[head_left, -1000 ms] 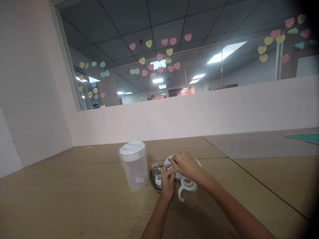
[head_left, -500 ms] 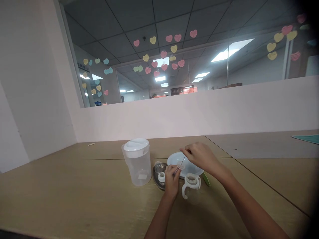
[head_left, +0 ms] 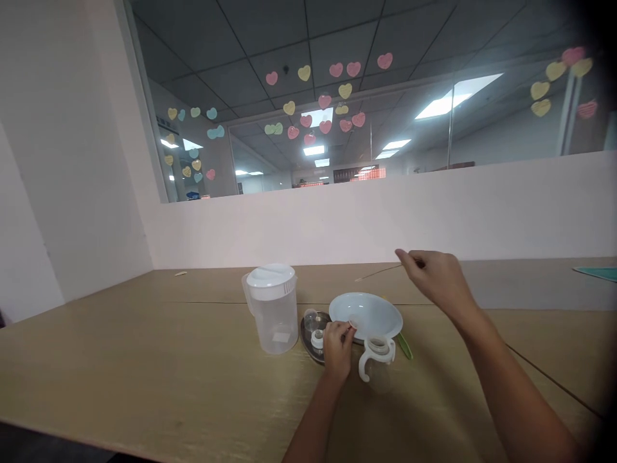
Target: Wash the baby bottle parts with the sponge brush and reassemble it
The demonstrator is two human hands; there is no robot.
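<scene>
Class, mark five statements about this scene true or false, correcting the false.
1. The right hand holds a thin rod with a pale tip. True.
2. The left hand holds the lidded pitcher. False: it holds a small pale piece.
3. The pitcher stands left of the round metal tray. True.
4. The pale blue bowl is upside down. False: it stands open side up.
5. The white-handled clear bottle is outside the bowl. True.

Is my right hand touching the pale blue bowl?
Apart. The head view shows tabletop between the right hand and the pale blue bowl; a thin stick sticks out from the fingers.
</scene>
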